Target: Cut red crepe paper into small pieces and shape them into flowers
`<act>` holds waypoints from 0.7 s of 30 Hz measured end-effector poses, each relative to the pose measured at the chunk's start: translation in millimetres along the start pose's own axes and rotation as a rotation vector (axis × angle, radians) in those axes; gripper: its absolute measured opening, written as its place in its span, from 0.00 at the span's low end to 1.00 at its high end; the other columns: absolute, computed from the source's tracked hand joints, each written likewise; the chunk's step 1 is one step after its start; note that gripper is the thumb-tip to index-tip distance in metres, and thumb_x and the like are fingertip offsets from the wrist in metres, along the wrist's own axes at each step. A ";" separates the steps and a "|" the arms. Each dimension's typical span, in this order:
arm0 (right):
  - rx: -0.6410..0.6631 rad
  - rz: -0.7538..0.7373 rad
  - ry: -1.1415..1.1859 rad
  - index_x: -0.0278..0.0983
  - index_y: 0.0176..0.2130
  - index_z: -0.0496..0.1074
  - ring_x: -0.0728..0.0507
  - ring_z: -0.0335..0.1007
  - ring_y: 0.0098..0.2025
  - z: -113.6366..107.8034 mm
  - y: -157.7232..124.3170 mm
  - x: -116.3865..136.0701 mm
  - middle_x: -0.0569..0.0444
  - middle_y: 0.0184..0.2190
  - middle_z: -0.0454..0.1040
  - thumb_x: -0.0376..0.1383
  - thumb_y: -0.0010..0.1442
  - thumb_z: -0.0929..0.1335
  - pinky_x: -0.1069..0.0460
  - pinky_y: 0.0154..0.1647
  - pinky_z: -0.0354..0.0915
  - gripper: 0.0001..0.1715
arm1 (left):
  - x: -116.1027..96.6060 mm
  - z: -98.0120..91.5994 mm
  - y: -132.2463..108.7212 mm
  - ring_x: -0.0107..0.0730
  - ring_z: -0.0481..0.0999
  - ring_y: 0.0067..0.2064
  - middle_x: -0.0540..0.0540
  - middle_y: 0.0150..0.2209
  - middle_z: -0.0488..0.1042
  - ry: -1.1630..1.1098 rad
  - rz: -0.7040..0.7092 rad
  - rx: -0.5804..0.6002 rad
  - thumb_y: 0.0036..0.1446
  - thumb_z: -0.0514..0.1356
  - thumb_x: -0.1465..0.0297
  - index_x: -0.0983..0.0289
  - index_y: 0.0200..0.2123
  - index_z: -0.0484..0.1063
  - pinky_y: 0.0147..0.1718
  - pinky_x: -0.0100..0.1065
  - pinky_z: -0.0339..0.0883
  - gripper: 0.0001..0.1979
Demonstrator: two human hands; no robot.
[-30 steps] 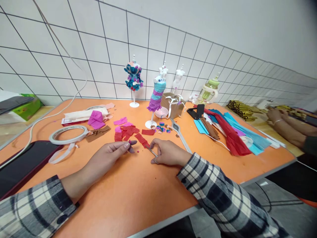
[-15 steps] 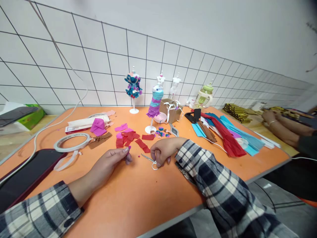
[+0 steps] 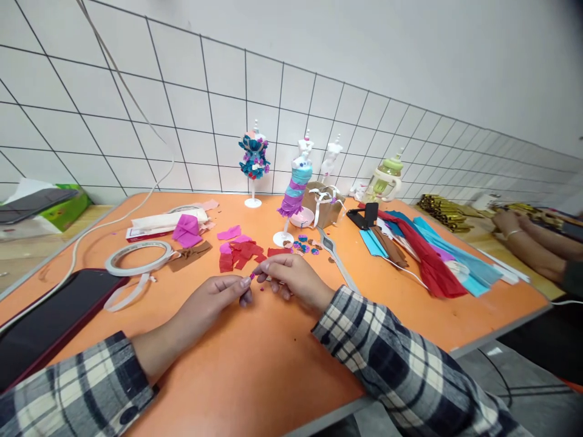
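Note:
My left hand (image 3: 217, 298) rests on the orange table (image 3: 255, 358) and pinches a tiny pink paper scrap (image 3: 251, 277) at its fingertips. My right hand (image 3: 291, 276) is curled and meets the left fingertips at that scrap; small scissors lie mostly hidden under its fingers. Just behind the hands lies a pile of red and pink crepe paper pieces (image 3: 239, 252). Farther back stand a mannequin wrapped in blue and purple paper (image 3: 294, 185) and another one covered in teal flowers (image 3: 253, 159).
A tape roll (image 3: 136, 258) and a dark phone (image 3: 50, 315) lie at the left. Crepe paper sheets (image 3: 428, 255) spread out on the right. A brown paper bag (image 3: 324, 203), a green bottle (image 3: 385, 176) and another person's arms (image 3: 537, 243) are at the far right.
My right hand has moved left from beside the scissors' loop to meet the left fingertips. The left hand has stayed almost in place with its scrap.

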State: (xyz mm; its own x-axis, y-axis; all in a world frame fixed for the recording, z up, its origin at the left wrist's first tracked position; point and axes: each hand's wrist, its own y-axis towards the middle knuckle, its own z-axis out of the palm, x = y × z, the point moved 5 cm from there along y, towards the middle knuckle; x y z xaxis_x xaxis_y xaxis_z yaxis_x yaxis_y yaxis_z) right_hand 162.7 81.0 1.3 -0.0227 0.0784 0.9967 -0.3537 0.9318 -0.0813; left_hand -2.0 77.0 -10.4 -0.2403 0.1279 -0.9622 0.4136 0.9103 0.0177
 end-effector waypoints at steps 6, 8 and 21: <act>-0.030 -0.041 -0.030 0.35 0.33 0.74 0.53 0.61 0.23 3.2 -0.3 1.5 0.60 0.23 0.71 0.42 0.52 0.75 0.57 0.21 0.55 0.13 | -5.2 1.8 -1.1 0.36 0.70 0.29 0.51 0.22 0.74 0.071 -0.002 -0.003 0.56 0.59 0.45 0.61 0.22 0.75 0.33 0.33 0.66 0.26; -0.032 -0.053 -0.014 0.36 0.31 0.72 0.53 0.59 0.22 6.0 -1.3 3.1 0.61 0.22 0.69 0.40 0.52 0.74 0.57 0.22 0.55 0.12 | -4.4 0.8 -1.5 0.34 0.68 0.28 0.49 0.21 0.70 0.087 0.007 -0.010 0.56 0.59 0.45 0.61 0.23 0.75 0.30 0.32 0.63 0.26; -0.088 -0.076 -0.129 0.36 0.30 0.70 0.52 0.54 0.24 4.0 -4.4 8.3 0.62 0.23 0.64 0.37 0.55 0.70 0.55 0.26 0.53 0.07 | 4.8 -11.1 -2.4 0.34 0.68 0.31 0.50 0.28 0.72 -0.053 0.050 -0.181 0.55 0.64 0.50 0.60 0.37 0.77 0.31 0.31 0.64 0.19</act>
State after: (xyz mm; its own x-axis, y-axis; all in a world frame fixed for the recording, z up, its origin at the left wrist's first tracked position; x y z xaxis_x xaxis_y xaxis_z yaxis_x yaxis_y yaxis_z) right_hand 160.3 76.1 10.0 -0.1207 -0.0339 0.9921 -0.2759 0.9612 -0.0007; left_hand -14.0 79.8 -12.1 -0.1746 0.1577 -0.9719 0.2580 0.9599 0.1094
